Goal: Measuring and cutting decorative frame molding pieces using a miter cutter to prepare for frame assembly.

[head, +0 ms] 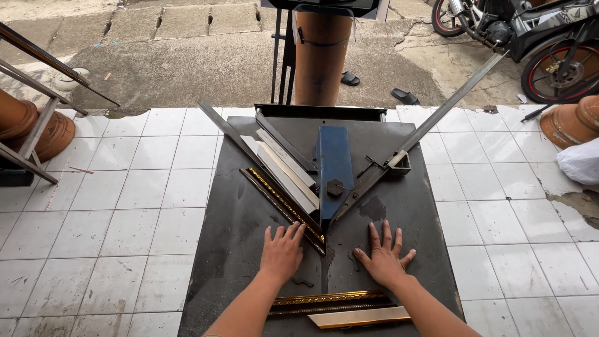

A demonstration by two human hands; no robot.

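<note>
We look down at a dark metal tabletop point(237, 249) set on a white tiled floor point(125, 206); our left hand point(282, 253) lies flat with its fingers point(293, 232) spread, the tips touching the near end of a gold-patterned frame moulding point(284, 207) that runs diagonally up and to the left; it appears pressed down to keep the strip steady against the angled guide. Our right hand point(384, 257) rests palm down on bare metal, fingers wide, holding nothing, just right of the blue cutter block point(335, 165) at the centre, seemingly for bracing. Two pale strips point(287, 171) lie beside the moulding along the same slant; a long metal fence point(437, 118) angles away on the right, so the guides form a V. Near us, between our forearms, lie two cut pieces point(337, 307), one gold, one pale; their nearer ends are partly covered by our arms. A brown post point(321, 56) stands behind, its top cut off; a motorbike point(530, 37) is only partly in view; whether a blade sits under the block we cannot tell.
</note>
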